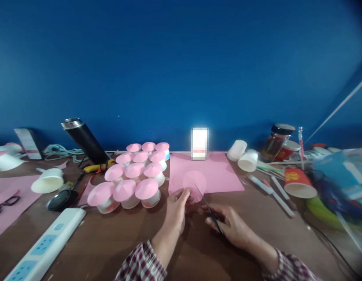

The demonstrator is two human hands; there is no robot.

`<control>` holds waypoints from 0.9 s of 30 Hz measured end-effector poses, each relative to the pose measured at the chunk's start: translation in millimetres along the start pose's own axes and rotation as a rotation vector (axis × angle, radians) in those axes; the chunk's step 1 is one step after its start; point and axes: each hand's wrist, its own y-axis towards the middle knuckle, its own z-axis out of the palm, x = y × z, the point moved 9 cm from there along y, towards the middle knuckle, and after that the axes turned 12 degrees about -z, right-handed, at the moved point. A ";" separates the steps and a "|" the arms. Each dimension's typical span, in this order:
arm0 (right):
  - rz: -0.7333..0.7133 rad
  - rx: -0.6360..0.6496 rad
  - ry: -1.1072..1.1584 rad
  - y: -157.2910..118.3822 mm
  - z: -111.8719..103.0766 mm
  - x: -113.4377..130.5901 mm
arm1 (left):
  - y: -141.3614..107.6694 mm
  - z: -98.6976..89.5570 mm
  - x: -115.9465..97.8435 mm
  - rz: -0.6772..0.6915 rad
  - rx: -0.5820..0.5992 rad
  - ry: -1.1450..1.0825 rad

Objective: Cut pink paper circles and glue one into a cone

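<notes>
Between the thumb and fingers of my left hand (178,207) is a pink paper circle (195,178), raised in front of a larger pink sheet. My right hand (232,226) is closed around scissors (212,214) with dark handles. Their thin blade points up and left across the circle's right part. Whether the blades are parted I cannot tell. Behind the hands, the pink sheet (224,171) lies flat on the brown table. To the left, paper cups (151,199) stand in rows, each topped by a shallow pink paper cone (146,189).
A lit phone (200,143) leans at the wall. On the right are white cups (247,160), markers (282,201), a red cup (299,183) and a jar (276,144). On the left are a power strip (49,242), a black bottle (87,140) and another pair of scissors (6,205).
</notes>
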 end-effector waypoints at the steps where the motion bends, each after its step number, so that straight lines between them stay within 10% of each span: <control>1: 0.003 -0.002 -0.001 -0.2 0.2 -0.4 | -0.1 0.2 -0.1 0.001 0.002 0.004; 27: -0.001 -0.019 -0.005 0.2 0.5 0.1 | 1.5 0.4 2.3 -0.009 0.013 0.001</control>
